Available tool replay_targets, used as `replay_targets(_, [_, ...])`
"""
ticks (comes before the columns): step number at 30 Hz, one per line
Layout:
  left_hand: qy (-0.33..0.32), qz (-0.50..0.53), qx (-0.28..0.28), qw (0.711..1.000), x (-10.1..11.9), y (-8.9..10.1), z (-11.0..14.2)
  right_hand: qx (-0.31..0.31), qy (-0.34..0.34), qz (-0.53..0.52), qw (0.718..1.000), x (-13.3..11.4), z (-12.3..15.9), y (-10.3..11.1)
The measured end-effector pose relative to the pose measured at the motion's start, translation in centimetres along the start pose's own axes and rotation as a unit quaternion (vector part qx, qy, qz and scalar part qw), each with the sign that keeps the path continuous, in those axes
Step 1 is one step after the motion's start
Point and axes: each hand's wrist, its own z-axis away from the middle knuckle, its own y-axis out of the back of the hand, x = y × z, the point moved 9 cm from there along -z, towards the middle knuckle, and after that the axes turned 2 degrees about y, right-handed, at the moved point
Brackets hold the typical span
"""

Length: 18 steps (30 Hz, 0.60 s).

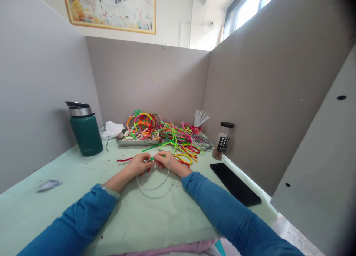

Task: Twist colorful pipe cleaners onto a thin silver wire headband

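Near the middle of the table, my left hand (139, 164) is closed in a pinch on a thin white hoop (154, 189), whose loop hangs toward me. Close beside it, my right hand (166, 162) pinches a short green pipe cleaner (151, 159) where it meets the hoop. Fingertips of both hands almost touch and partly cover the join. A red pipe cleaner (125, 160) lies just left of my left hand, and a bit of red shows under the fingers. Yellow pipe cleaner loops (185, 159) lie right behind my right hand.
Behind the hands are a metal tray (138, 142) of small pieces and colourful hoops, and a pipe cleaner heap (178, 134). A green bottle (86, 132) stands left. A jar (223, 140) and black phone (235, 183) are right. Grey partitions (150, 74) enclose the table.
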Motion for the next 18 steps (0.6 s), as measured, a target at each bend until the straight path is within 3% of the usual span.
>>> replay_targets(7, [-0.103, -0.215, 0.104, 0.966, 2.9, 1.7, 0.7, 0.003, 0.010, 0.010, 1.000, 0.1, -0.2, 0.0])
replay_targets(18, [-0.119, -0.247, 0.114, 0.955, 3.2, 1.7, 0.8, 0.002, 0.016, 0.020, 1.000, 0.1, -0.2, 0.1])
